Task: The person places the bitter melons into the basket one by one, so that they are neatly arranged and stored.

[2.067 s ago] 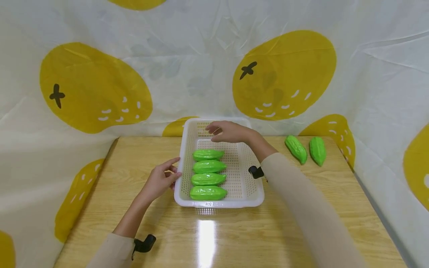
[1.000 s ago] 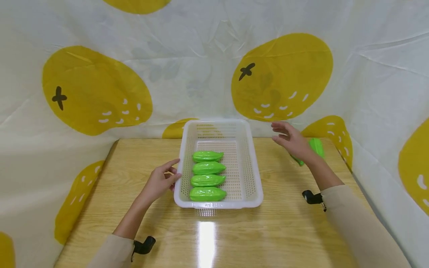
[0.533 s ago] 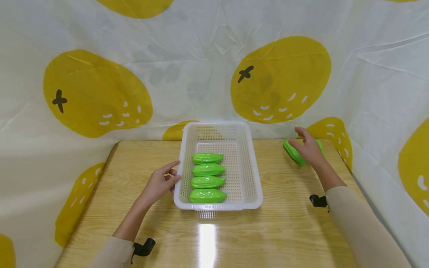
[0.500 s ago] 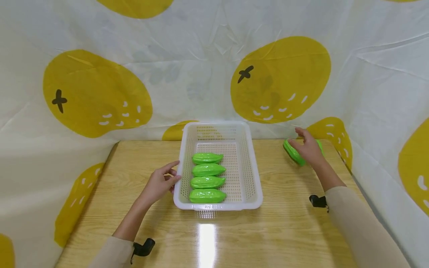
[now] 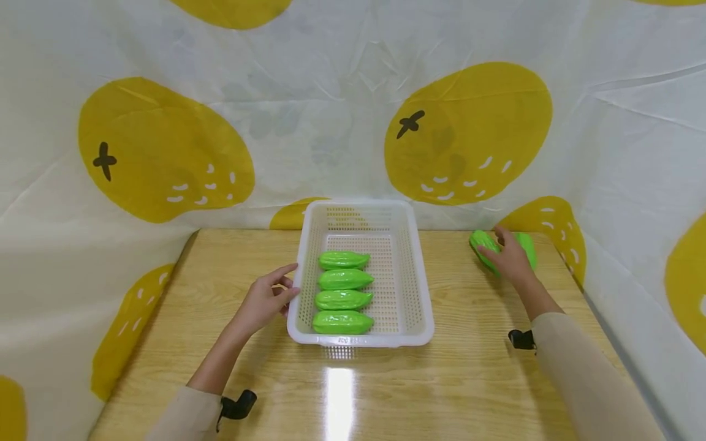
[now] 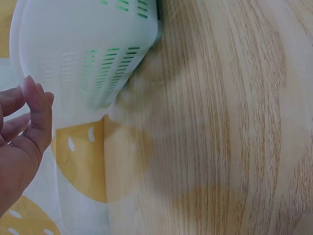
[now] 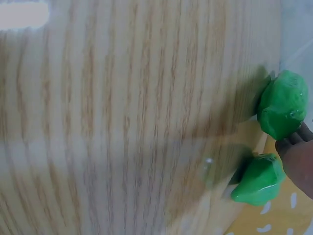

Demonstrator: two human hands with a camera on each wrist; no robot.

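A white perforated plastic basket (image 5: 361, 339) stands on the wooden table with several green bitter melons (image 5: 344, 280) in a column along its left side. My left hand (image 5: 266, 301) touches the basket's left rim with thumb and fingertips; the left wrist view has the fingertips right at the rim's outer side. At the back right, my right hand (image 5: 510, 256) holds a bitter melon (image 5: 482, 240), thumb on its near side and fingers behind. In the right wrist view this melon (image 7: 282, 104) lies against the fingers. Another bitter melon (image 5: 526, 246) sits just right, partly hidden by the hand.
The wooden table (image 5: 231, 251) ends at the back against a white cloth (image 5: 325, 147) printed with yellow fruit. The cloth also hangs at both sides. Black camera mounts (image 5: 238, 404) are worn on both wrists.
My right hand has moved from over the basket to the back right, and its thumb and fingers have come down around the left of the two loose bitter melons. My left hand stays at the rim.
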